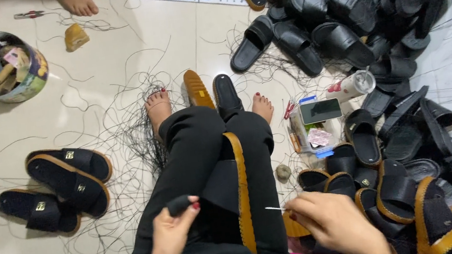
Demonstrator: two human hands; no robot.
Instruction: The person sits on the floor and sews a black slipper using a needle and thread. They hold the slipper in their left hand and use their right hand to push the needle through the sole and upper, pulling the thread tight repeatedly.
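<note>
A black sandal with a tan stitched rim (233,187) lies between my knees, sole edge up. My left hand (174,228) is closed on a small dark-handled tool at the sandal's left side. My right hand (332,223) pinches a thin needle whose tip points left toward the tan rim. Loose black thread runs across the floor around my legs and bare feet (158,105).
A big heap of black sandals (375,20) fills the right and top. Two finished sandals (64,177) lie left. A tin with oddments (3,66) stands top left. A phone on a clear box (320,111) and a cup sit right. Another person's foot (75,1) shows at top.
</note>
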